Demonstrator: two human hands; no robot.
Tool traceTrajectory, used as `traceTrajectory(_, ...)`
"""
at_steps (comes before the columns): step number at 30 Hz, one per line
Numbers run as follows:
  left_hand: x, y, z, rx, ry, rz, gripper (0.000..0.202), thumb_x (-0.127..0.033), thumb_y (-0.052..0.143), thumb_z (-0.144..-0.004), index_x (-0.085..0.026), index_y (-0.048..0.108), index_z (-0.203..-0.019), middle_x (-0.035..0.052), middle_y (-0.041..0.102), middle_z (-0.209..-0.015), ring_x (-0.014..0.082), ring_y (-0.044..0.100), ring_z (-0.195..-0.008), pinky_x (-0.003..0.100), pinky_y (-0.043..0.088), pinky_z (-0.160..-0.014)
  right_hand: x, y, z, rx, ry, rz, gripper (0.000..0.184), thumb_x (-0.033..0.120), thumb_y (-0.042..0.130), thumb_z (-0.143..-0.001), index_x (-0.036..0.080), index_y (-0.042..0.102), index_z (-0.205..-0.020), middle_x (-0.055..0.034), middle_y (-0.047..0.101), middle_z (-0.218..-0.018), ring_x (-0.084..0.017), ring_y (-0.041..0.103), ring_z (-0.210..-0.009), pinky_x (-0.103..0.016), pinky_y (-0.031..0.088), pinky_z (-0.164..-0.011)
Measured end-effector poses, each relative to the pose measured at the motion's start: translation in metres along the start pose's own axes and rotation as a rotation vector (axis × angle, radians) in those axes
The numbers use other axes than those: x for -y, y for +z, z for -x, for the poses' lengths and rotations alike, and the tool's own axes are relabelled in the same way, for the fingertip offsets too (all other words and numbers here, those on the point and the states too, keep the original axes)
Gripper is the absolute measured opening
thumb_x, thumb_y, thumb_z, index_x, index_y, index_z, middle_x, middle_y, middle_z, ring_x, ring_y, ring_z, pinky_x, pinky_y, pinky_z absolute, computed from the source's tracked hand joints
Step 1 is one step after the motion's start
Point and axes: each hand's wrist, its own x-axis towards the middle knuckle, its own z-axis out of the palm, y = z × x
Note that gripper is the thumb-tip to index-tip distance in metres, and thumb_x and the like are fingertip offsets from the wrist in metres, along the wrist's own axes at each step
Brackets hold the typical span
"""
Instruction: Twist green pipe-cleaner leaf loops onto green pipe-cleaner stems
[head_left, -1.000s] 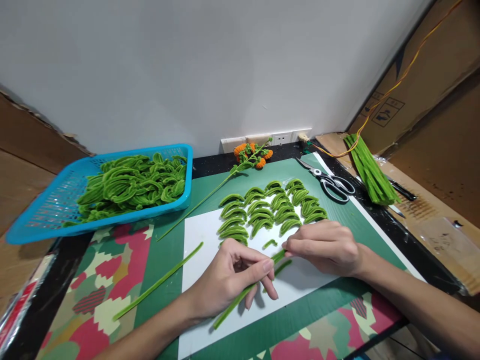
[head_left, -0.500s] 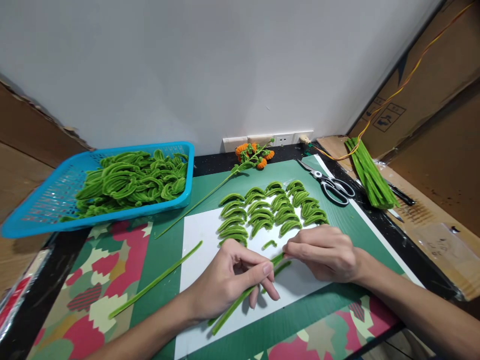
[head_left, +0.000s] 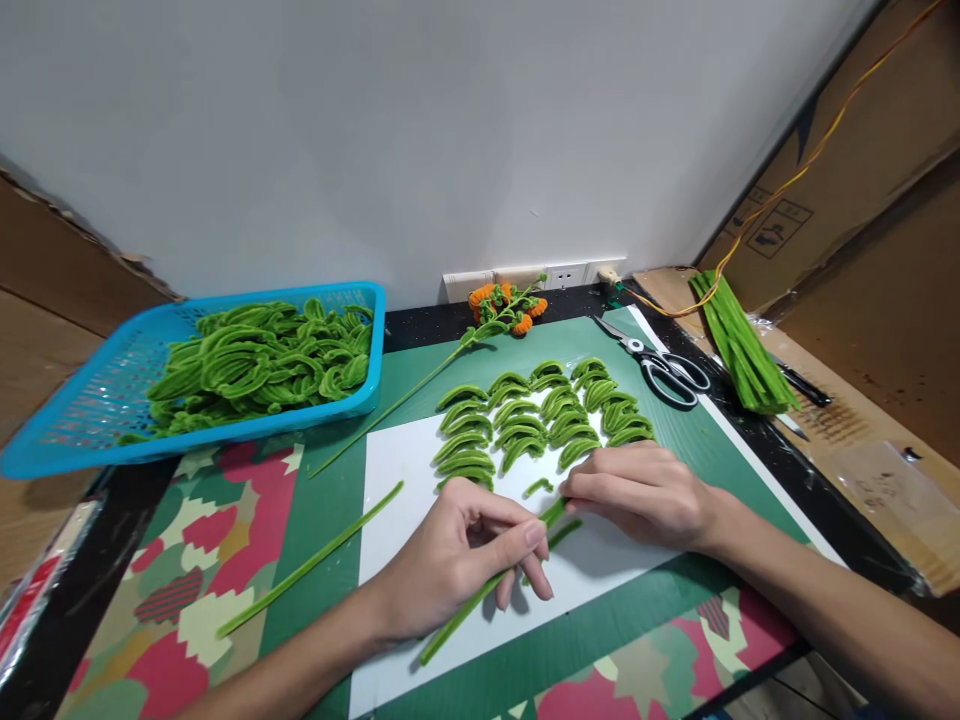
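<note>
Green fuzzy stem (head_left: 457, 628) held slantwise over white paper (head_left: 420, 455), within reach of both sets of fingertips. Left hand (head_left: 459, 560): thumb and index finger pinching the stem along its length, remaining fingers loosely curled and slightly apart. Right hand (head_left: 645, 495): thumb and fingertips pressed together, pinching the far end of the same stem. Lower end free, directed toward the near left; contact with the paper, cannot tell. Beneath the held stem, second green length (head_left: 564, 533), partly hidden by the left fingers; full extent, cannot tell. Just beyond the right fingertips, short bent green piece (head_left: 538, 487) lying on the paper. Farther back, curved green pieces (head_left: 521, 440) set out in roughly four columns, across the paper and the adjoining green mat (head_left: 420, 370). To the left, loose green stem (head_left: 311, 559) lying aslant, one end over the paper, the other on patterned covering (head_left: 225, 530). Far left, blue basket (head_left: 377, 340) with heaped green pieces (head_left: 247, 350) inside. At the back of the worktop (head_left: 427, 322), orange flower spray (head_left: 487, 297), long stalk running toward the near left, close to the wall sockets (head_left: 566, 276). To the right, scissors (head_left: 637, 347) with blades slightly parted, and, well apart from the hands, bundle of straight green stems (head_left: 742, 345).
</note>
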Motion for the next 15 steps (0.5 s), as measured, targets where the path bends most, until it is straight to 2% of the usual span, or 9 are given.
traceTrajectory(6, -0.0011, 0.001, -0.0026, -0.016, -0.022, 0.003, 0.034, -0.038, 0.078, -0.096, -0.01, 0.079, -0.078, 0.0154, 0.084, -0.071, 0.0106, 0.058, -0.043, 0.018, 0.044, -0.045, 0.0004, -0.0002, 0.0024, 0.015, 0.019, 0.017, 0.024, 0.009, 0.046, -0.112, 0.014, 0.069, -0.115, -0.0036, 0.068, -0.079, -0.015, 0.06, -0.063, -0.028, 0.045, -0.055)
traceTrajectory(11, -0.0024, 0.0004, -0.0024, 0.003, -0.009, -0.024, 0.039, -0.04, 0.075, -0.099, -0.009, 0.079, -0.074, 0.0173, 0.084, -0.073, 0.0102, 0.057, -0.043, 0.019, 0.044, -0.046, 0.0028, 0.0013, 0.0035, -0.003, 0.011, 0.015, 0.027, 0.007, 0.043, -0.112, 0.016, 0.069, -0.114, -0.0038, 0.069, -0.079, -0.014, 0.061, -0.063, -0.028, 0.045, -0.055)
traceTrajectory(15, -0.003, 0.0009, -0.0023, -0.009, -0.015, -0.018, 0.04, -0.042, 0.077, -0.098, -0.009, 0.079, -0.075, 0.0163, 0.083, -0.071, 0.0099, 0.057, -0.043, 0.019, 0.044, -0.046, 0.001, 0.002, 0.0035, -0.004, 0.024, 0.0, 0.022, 0.006, 0.05, -0.109, 0.014, 0.069, -0.116, -0.0037, 0.069, -0.079, -0.015, 0.062, -0.063, -0.027, 0.045, -0.055)
